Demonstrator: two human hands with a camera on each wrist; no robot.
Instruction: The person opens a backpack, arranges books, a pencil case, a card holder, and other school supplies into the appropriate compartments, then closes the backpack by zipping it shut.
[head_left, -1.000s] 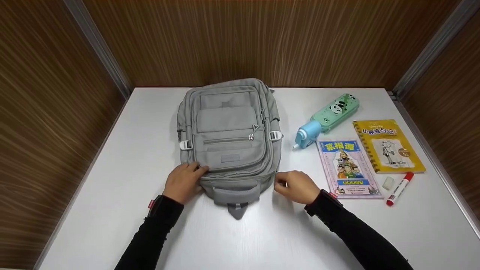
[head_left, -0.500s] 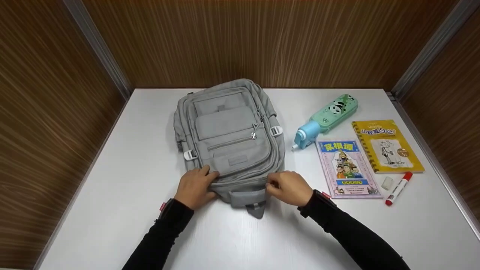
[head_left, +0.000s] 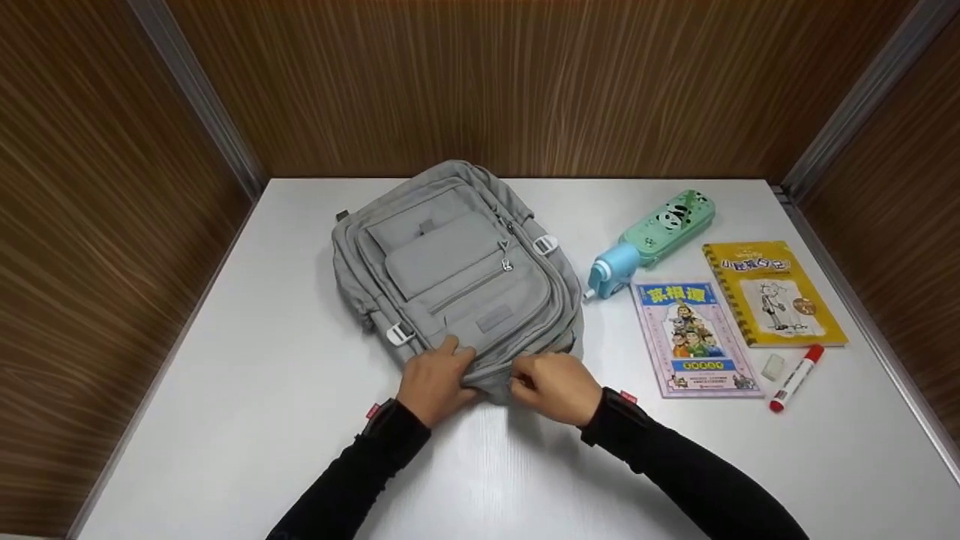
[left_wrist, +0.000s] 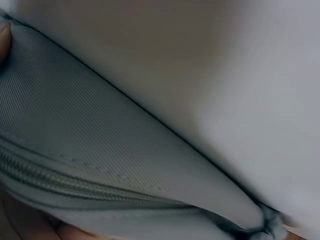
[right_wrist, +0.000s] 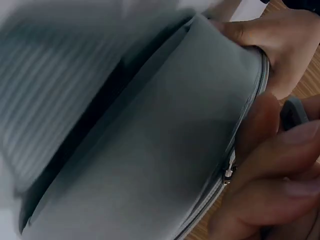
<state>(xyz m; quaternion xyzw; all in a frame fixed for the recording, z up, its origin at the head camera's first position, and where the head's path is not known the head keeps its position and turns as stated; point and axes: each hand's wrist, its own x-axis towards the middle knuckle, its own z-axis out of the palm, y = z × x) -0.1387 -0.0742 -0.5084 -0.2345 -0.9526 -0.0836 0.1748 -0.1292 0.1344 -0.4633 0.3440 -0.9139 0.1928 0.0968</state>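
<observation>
A grey backpack [head_left: 457, 270] lies slanted on the white table, front face up, its near edge under both hands. My left hand [head_left: 435, 379] grips the near left edge, with a thumb over the fabric beside the zipper [left_wrist: 75, 185] in the left wrist view. At the near right edge my right hand [head_left: 559, 386] has curled fingers that pinch a dark zipper pull [right_wrist: 294, 112]. Close to those fingers, the metal zipper slider [right_wrist: 228, 173] sits on the zipper line in the right wrist view. The carry handle is hidden in the head view.
Right of the backpack lie a light blue bottle [head_left: 615, 268], a green panda pencil case [head_left: 670, 225], a pink book [head_left: 697, 341] and a yellow book [head_left: 776, 292]. An eraser [head_left: 773, 367] and a red-capped marker [head_left: 796, 379] are nearer. Wood-grain panels [head_left: 480, 90] wall the table.
The backpack has turned counterclockwise, its near end swinging right. My left hand has moved right with its edge, while my right hand has moved left along the near edge with the zipper pull.
</observation>
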